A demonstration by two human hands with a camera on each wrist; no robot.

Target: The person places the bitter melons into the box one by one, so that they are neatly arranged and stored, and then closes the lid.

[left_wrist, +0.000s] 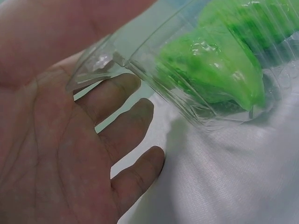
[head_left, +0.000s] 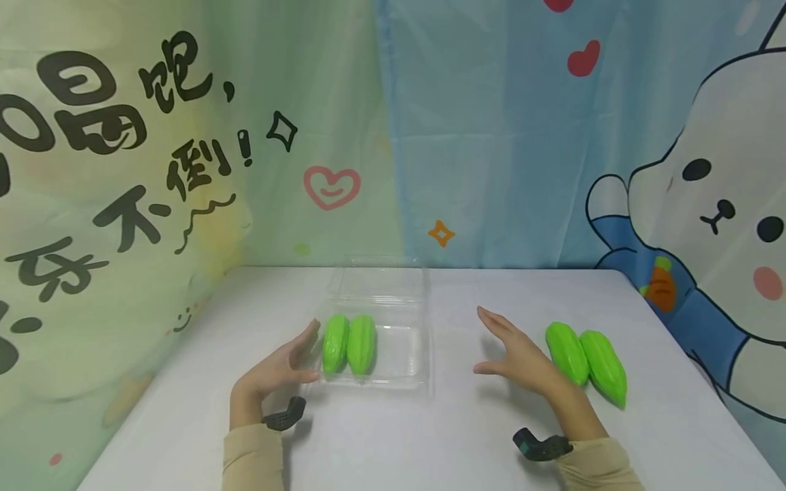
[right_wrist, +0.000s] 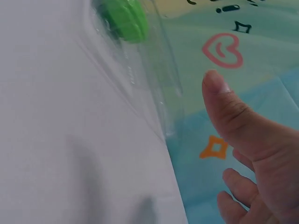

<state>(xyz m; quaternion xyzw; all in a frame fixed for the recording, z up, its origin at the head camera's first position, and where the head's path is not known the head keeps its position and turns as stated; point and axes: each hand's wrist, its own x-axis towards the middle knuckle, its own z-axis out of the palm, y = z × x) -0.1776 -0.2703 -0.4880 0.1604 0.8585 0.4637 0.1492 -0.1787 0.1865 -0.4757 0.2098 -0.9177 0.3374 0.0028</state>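
Note:
A clear plastic clamshell box point(head_left: 399, 351) stands at the middle of the table with its lid point(head_left: 381, 283) tipped back. Two glossy, ridged green fruit-like pieces point(head_left: 361, 344) lie side by side in its left part. My left hand point(head_left: 276, 372) is at the box's left side, thumb and fingers spread. In the left wrist view, a corner of the box point(left_wrist: 100, 63) reaches between thumb and fingers. My right hand point(head_left: 522, 358) hovers right of the box, apart from it, thumb and fingers spread and holding nothing.
Two more green pieces point(head_left: 604, 368) lie together on the white table point(head_left: 381, 443), right of my right hand and partly behind its wrist. A printed curtain point(head_left: 491, 136) hangs along the table's back edge. Each wrist carries a black camera mount point(head_left: 540, 447).

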